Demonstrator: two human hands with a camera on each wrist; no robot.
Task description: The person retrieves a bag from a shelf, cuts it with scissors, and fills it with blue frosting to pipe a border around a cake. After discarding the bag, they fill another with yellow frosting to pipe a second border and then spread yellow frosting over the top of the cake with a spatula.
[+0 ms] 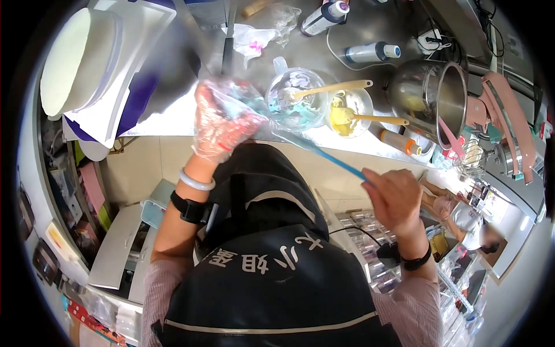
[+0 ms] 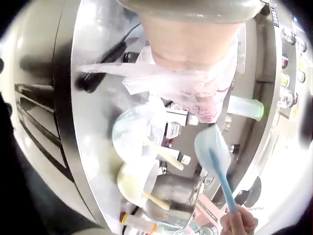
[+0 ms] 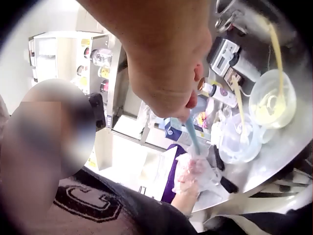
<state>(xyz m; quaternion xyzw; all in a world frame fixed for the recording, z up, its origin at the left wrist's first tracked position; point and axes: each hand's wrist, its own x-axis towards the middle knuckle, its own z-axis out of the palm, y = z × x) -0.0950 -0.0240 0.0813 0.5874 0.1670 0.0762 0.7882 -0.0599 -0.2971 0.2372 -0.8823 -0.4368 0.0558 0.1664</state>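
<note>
My left hand [image 1: 217,130] grips a clear plastic piping bag [image 1: 203,95], whose loose film wraps over the fingers. Teal and white cream [image 1: 241,97] shows through the plastic. In my right hand [image 1: 399,199] is the handle of a blue spatula [image 1: 338,163], its blade pointing toward the bag; the left wrist view shows the broad pale-blue blade [image 2: 211,146] close below the bagged hand. Beside the bag stands a clear jug [image 1: 280,65] smeared with teal and white cream, with a wooden-coloured spatula [image 1: 335,88] across it.
A bowl [image 1: 368,107] of yellow cream with another spatula [image 1: 378,119] sits right of the jug. Farther right are a steel mixing bowl [image 1: 425,87] and a pink stand mixer [image 1: 509,121]. At left stands a white round cake [image 1: 69,61]. Bottles [image 1: 370,53] lie behind.
</note>
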